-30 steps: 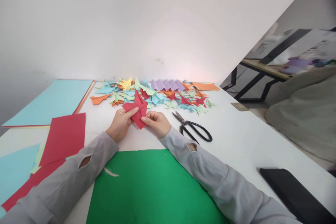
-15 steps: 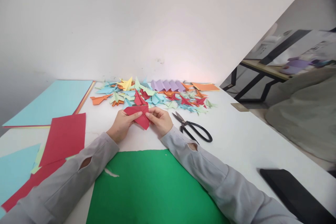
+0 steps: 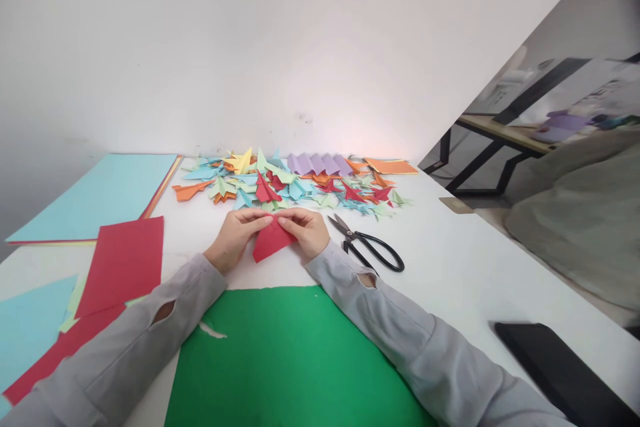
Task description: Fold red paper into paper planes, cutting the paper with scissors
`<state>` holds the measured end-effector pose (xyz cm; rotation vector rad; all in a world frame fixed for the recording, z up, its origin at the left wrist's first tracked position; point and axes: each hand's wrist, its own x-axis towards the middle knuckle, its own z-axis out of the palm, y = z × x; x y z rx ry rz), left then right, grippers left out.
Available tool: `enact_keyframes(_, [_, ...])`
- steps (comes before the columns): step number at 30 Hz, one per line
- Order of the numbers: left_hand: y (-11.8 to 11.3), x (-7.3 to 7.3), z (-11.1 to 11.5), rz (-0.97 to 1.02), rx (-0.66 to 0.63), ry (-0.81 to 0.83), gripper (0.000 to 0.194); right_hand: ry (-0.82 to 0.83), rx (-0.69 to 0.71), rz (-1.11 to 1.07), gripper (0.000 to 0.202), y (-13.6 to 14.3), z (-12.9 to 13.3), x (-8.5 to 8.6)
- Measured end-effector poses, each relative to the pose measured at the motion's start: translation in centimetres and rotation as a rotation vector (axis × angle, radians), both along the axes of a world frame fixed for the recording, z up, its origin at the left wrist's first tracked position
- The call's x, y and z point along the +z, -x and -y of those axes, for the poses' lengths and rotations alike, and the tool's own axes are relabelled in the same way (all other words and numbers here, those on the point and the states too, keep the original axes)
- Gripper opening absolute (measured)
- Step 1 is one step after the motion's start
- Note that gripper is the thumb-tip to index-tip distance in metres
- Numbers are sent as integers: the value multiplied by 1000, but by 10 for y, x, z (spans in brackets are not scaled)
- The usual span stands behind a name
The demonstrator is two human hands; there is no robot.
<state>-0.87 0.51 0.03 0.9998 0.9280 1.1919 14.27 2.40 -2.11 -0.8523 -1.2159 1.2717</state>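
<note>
Both hands pinch a small folded piece of red paper (image 3: 270,242) just above the white table. My left hand (image 3: 237,235) grips its upper left edge between thumb and fingers. At the upper right edge, my right hand (image 3: 306,230) pinches it the same way, the two thumbs almost meeting. The paper's lower part hangs toward me in a pointed shape; its far side is hidden by the fingers. Just beyond the hands lies a red paper plane (image 3: 267,188), among a heap of colourful folded paper planes (image 3: 295,188).
Black-handled scissors (image 3: 367,240) lie right of my hands. A green sheet (image 3: 295,353) is under my forearms. At left are red sheets (image 3: 123,263) and a large light-blue sheet stack (image 3: 100,193). A purple pleated paper (image 3: 319,163) stands by the wall; a black flat object (image 3: 555,360) lies front right.
The red paper has been turned and folded over between my fingers; its point now hangs lower and to the left. The hands themselves have barely shifted.
</note>
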Motion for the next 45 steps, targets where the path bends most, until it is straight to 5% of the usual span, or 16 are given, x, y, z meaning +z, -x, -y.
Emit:
enact_keyframes(8, [1, -3, -2, 79, 71, -6, 23, 10, -45, 75, 30, 0, 3, 4])
enact_keyframes(17, [2, 1, 0, 37, 50, -90, 14, -262, -115, 72, 13, -1, -1, -4])
enact_keyframes(27, [3, -2, -1, -2, 20, -195, 12, -322, -196, 145, 12, -4, -5, -10])
enact_keyframes(34, [1, -1, 0, 35, 19, -184, 12, -319, -179, 110, 39, -1, -3, -9])
enact_keyframes(45, [1, 0, -2, 148, 48, -63, 21, -241, -178, 141, 15, -1, -1, -2])
